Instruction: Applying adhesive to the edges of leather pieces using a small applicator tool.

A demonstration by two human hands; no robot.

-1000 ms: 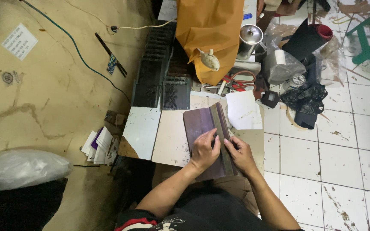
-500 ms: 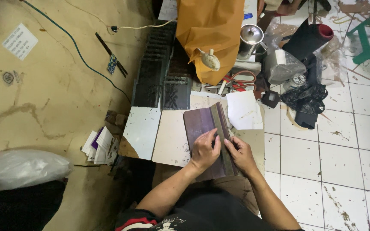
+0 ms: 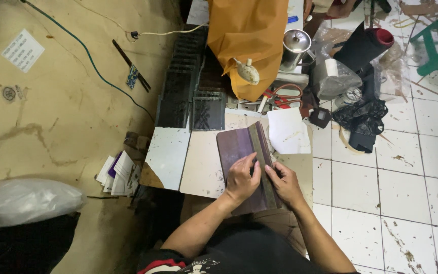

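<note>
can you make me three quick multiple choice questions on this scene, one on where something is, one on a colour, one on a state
1. Where do the scissors lie?
A. beyond the white paper sheet, by the orange-brown bag
B. on the white floor tiles at far right
C. on the clear plastic bag at lower left

2. What colour is the flat piece under the hands?
A. bright yellow
B. dull purple
C. green

3. How are the hands placed?
A. both raised off the piece
B. only one touches it
C. both press down on it

Answers:
1. A: their red handles show just past the white paper sheet, beside the orange-brown bag.
2. B: its bare upper part is dull purple.
3. C: the left hand and right hand lie flat on it, side by side.
</note>
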